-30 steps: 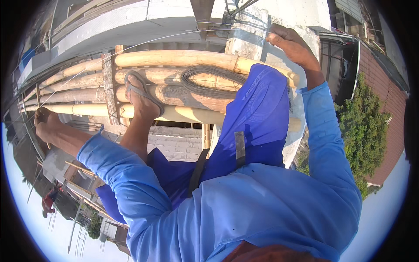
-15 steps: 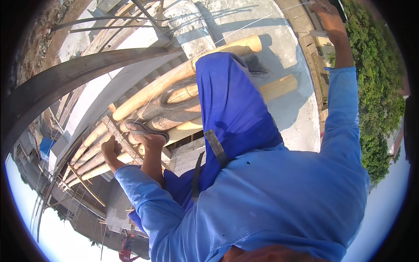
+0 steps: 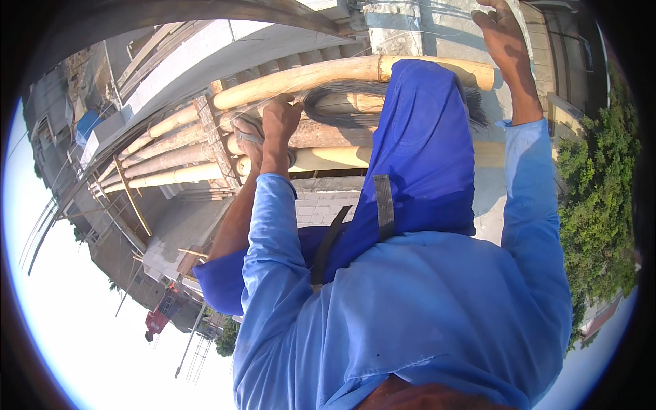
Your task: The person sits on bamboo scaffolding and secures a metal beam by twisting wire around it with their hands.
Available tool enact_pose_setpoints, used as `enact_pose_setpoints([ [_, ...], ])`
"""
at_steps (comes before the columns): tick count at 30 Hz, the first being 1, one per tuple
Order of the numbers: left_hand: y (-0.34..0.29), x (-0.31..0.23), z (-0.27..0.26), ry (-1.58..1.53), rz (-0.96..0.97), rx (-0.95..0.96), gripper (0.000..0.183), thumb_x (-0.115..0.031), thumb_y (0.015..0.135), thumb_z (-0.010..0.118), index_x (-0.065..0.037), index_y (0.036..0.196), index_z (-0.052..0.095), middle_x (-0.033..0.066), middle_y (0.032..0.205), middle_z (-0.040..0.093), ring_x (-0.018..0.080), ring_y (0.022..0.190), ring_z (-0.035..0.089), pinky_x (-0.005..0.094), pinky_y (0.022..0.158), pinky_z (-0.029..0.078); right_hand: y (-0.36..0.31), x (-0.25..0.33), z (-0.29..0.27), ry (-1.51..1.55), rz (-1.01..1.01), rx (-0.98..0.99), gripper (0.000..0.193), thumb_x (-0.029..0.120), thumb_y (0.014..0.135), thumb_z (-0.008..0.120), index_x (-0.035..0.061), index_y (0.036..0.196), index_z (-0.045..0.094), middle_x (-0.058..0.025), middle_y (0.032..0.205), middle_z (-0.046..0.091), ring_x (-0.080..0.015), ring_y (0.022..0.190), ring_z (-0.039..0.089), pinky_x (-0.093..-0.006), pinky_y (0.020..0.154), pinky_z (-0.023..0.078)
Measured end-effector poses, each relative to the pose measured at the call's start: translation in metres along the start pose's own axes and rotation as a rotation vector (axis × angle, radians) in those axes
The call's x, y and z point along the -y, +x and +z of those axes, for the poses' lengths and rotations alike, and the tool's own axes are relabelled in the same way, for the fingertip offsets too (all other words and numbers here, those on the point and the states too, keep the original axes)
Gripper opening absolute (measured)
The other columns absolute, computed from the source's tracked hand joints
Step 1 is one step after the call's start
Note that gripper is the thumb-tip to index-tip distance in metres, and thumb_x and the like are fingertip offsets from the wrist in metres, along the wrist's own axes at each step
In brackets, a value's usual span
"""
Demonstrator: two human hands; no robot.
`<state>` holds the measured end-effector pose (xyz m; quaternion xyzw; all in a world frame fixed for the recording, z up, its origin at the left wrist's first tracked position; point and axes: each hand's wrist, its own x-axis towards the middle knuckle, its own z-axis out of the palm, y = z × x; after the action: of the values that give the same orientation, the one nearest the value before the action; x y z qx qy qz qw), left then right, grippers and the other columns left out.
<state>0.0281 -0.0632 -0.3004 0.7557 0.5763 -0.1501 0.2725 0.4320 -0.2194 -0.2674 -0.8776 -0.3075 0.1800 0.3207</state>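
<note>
My left hand [image 3: 281,121] is closed in a fist above my sandalled foot [image 3: 250,130], beside the bamboo poles [image 3: 301,76]. What it holds, if anything, is hidden. At the upper right my right hand [image 3: 507,48] is raised, its fingers curled and partly cut off by the picture's edge. A thin pale string [image 3: 434,34] runs toward its fingertips. Between the hands, a coil of dark wire [image 3: 328,102] lies on the poles, partly covered by my blue-trousered knee [image 3: 430,130].
A wooden crosspiece [image 3: 217,140] lies across the poles. Blockwork [image 3: 321,205] shows below them. A dark curved beam [image 3: 273,12] crosses the top. Green foliage [image 3: 601,225] stands at right. A person in red [image 3: 160,318] is far off at lower left.
My left hand has risen and moved right, from beside the crosspiece to over my foot. My right hand stays raised at the upper right. The whole view has turned and shifted.
</note>
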Motion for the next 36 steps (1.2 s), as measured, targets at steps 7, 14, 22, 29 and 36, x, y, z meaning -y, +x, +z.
enact_pose_setpoints([
  [7, -0.003, 0.004, -0.01, -0.598, -0.081, 0.056, 0.021, -0.022, 0.081, 0.059, -0.004, 0.091, 0.061, 0.0139, 0.085, 0.065, 0.025, 0.076, 0.062, 0.037, 0.072, 0.049, -0.037, 0.115, 0.06, 0.068, -0.264, 0.408, 0.031, 0.023, 0.082, 0.054, 0.0074, 0.107, 0.06, -0.0084, 0.071, 0.059, -0.02, 0.064, 0.057, -0.0323, 0.064, 0.043],
  [14, -0.015, -0.013, -0.091, -1.256, -0.156, 0.181, 0.007, -0.009, 0.089, 0.048, -0.009, 0.082, 0.048, -0.0029, 0.057, 0.034, 0.0091, 0.047, 0.032, 0.027, 0.049, 0.036, -0.069, 0.139, 0.156, -0.361, -0.5, 1.062, 0.026, 0.023, 0.084, 0.049, 0.0044, 0.097, 0.062, -0.0177, 0.09, 0.064, -0.0345, 0.087, 0.06, -0.0442, 0.078, 0.045],
  [22, -0.063, 0.077, -0.304, -0.787, -0.124, -0.472, 0.006, -0.01, 0.087, 0.054, -0.005, 0.085, 0.058, -0.0072, 0.051, 0.033, 0.002, 0.043, 0.026, 0.0206, 0.042, 0.024, -0.05, 0.137, 0.147, 0.072, -0.425, 0.797, 0.027, 0.026, 0.084, 0.05, 0.0018, 0.084, 0.062, -0.0179, 0.075, 0.062, -0.0371, 0.07, 0.057, -0.0443, 0.065, 0.043],
  [29, -0.052, 0.021, -0.281, -0.684, 0.064, -0.44, 0.012, -0.014, 0.083, 0.06, -0.004, 0.088, 0.063, -0.0065, 0.057, 0.042, 0.0014, 0.048, 0.031, 0.019, 0.045, 0.026, -0.029, 0.14, 0.111, 0.231, -0.191, 0.685, 0.031, 0.029, 0.083, 0.049, 0.0019, 0.084, 0.063, -0.0121, 0.066, 0.06, -0.0235, 0.062, 0.056, -0.0371, 0.061, 0.043],
  [36, -0.093, -0.104, -0.202, -0.414, 0.464, -0.341, 0.011, -0.012, 0.084, 0.06, -0.001, 0.088, 0.062, 0.0065, 0.069, 0.06, 0.0126, 0.061, 0.054, 0.0276, 0.056, 0.044, -0.082, 0.179, 0.103, 0.987, 0.374, 1.364, 0.052, 0.049, 0.095, 0.032, 0.002, 0.104, 0.054, 0.0063, 0.056, 0.029, -0.005, 0.046, 0.026, -0.0213, 0.043, 0.02],
])
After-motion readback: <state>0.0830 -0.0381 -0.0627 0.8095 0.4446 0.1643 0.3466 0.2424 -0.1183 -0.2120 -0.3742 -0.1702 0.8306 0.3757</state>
